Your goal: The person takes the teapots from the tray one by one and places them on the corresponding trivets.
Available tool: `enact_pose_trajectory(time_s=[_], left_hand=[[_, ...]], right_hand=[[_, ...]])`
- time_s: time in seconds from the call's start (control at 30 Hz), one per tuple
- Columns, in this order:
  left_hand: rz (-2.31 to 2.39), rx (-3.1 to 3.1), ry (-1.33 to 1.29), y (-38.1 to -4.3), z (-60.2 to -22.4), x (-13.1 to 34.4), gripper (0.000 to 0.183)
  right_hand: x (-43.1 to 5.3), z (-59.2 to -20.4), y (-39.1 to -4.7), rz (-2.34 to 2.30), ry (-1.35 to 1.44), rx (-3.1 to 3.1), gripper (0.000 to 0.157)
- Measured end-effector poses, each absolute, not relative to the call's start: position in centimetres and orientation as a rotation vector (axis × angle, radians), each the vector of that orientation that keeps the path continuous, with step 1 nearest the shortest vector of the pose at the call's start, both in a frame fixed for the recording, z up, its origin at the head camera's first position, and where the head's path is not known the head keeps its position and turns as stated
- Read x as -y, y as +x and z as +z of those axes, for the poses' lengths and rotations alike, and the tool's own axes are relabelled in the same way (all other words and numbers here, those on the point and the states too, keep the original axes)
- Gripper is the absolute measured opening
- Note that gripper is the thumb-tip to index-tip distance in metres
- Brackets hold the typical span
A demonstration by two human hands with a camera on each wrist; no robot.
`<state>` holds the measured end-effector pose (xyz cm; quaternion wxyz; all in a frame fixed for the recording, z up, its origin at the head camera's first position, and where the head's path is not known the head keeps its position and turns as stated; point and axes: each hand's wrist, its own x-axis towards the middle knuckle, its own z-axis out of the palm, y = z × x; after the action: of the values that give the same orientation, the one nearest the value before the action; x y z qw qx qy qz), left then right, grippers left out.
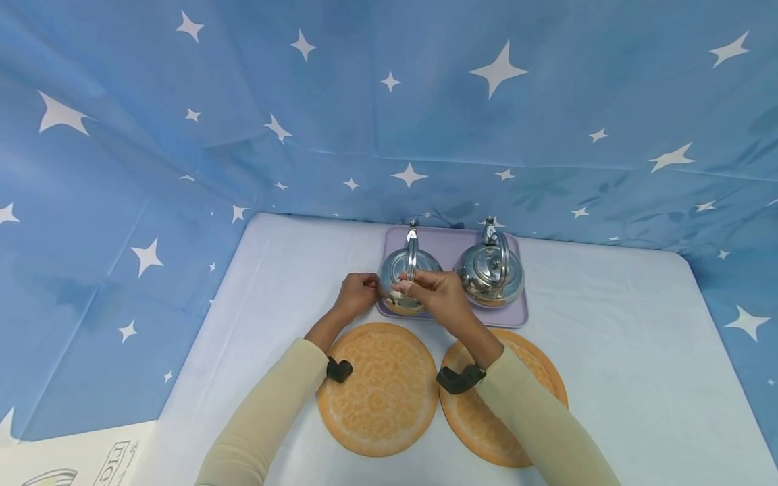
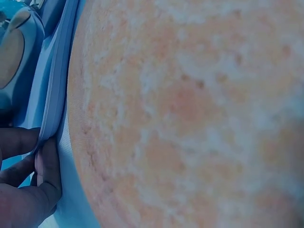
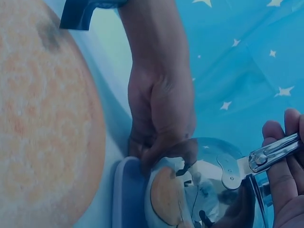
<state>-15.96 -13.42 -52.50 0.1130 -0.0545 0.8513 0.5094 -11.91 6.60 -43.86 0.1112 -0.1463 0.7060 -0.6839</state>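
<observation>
Two shiny steel kettles stand side by side on a lilac tray point(image 1: 448, 244). My right hand point(image 1: 442, 295) holds the raised handle point(image 3: 275, 153) of the left kettle point(image 1: 389, 271), its fingers curled under the metal and the thumb nearer me. With my left hand point(image 1: 357, 295) I pinch the tray's rim point(image 2: 51, 109) at its near left corner, fingers on either side of the edge. In the right wrist view the left kettle's body sits inside the rim, close by the left hand. The right kettle point(image 1: 480, 273) stands untouched, spout pointing to the back.
Two round placemats printed like golden pancakes, a left one point(image 1: 377, 398) and a right one point(image 1: 480, 425), lie in front of the tray; my right forearm crosses the right one. A white cloth point(image 1: 626, 351) covers the table. Blue star-printed fabric point(image 1: 340, 88) hangs behind it.
</observation>
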Motion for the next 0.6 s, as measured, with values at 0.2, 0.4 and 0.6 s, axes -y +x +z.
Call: enact_pose_trajectory(time_s=[0.2, 0.4, 0.6], left_hand=[[1.484, -2.522, -0.099, -15.8, -52.2, 13.5, 0.038], [1.438, -2.577, -0.073, -15.8, -52.1, 13.7, 0.038], [1.432, -2.554, -0.089, -15.8, -52.0, 13.5, 0.025]], right_hand=[[-6.3, -41.4, -10.6, -2.014, -0.536, -2.075, 0.022], [-6.4, -42.4, -10.4, -2.049, -0.585, -2.070, 0.021], [-6.3, -42.2, -9.7, -2.050, -0.649, -2.090, 0.023]])
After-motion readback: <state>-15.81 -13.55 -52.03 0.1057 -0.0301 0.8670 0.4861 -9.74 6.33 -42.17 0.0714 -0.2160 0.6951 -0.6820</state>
